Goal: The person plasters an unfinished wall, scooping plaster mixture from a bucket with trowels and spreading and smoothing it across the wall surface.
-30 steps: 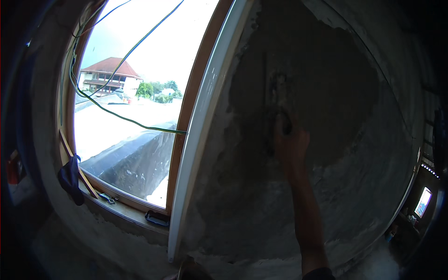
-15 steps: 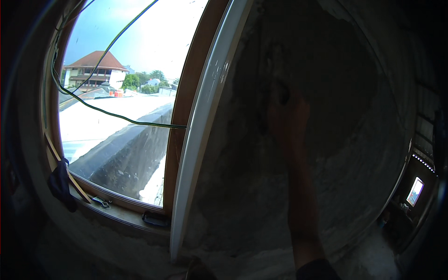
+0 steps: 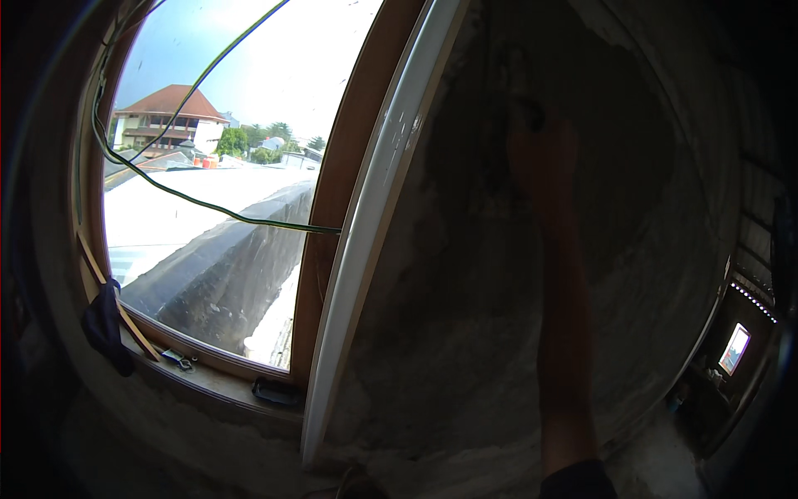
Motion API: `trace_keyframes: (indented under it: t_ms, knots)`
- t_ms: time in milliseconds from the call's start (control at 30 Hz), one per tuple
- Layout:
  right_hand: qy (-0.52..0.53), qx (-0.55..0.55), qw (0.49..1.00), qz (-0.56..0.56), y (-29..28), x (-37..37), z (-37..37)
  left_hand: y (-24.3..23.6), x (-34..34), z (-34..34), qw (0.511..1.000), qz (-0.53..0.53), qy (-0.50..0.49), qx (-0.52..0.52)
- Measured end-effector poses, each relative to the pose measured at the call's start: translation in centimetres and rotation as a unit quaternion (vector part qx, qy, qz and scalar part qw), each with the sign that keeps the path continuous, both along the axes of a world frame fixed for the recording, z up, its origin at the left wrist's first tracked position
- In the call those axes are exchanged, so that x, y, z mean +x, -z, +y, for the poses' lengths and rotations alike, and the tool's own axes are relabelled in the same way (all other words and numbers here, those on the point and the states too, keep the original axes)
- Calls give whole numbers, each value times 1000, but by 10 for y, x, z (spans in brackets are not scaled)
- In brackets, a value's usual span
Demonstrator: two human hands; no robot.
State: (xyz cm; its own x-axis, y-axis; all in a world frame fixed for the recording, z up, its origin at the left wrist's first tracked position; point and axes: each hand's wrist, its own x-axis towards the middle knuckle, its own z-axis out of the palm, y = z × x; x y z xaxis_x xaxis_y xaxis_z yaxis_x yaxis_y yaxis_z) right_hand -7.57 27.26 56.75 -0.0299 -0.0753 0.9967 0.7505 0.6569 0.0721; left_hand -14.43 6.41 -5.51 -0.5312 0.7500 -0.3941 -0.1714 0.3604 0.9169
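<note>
My right hand (image 3: 542,158) is raised at the end of a stretched arm, in deep shade against a wall (image 3: 465,333) with a dark damp-looking coat of plaster. Its fingers are closed around the dark handle of a plastering trowel (image 3: 517,71). The trowel's long narrow blade lies upright along the wall and is hard to tell from the plaster. My left hand is out of the picture.
A pale upright board (image 3: 378,191) stands between the plaster and a wooden window frame (image 3: 332,200). A green-yellow cable (image 3: 224,214) crosses the window. A dark cloth (image 3: 104,324) hangs at its lower left corner; a black tray-like thing (image 3: 276,392) rests on the sill.
My right hand and the trowel have moved up and slightly right across the plaster. The view has shifted a little.
</note>
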Motion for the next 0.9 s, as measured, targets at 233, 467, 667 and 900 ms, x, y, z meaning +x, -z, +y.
trace_keyframes:
  t_ms: [233, 467, 667, 900]
  knots:
    - [43, -23, 998, 28, -96, 24, -1, -26, -5, -9, 992, 103, 79, 4]
    - [15, -78, 996, 37, 19, 81, 10, 15, -10, 15, 996, -5, 43, 83]
    - [-32, -169, 972, 161, -107, 84, 0, 6, -7, 16, 997, 30, 62, 18]
    - [-58, -95, 994, -21, 52, 27, -17, 5, -6, 4, 996, 80, 30, -19]
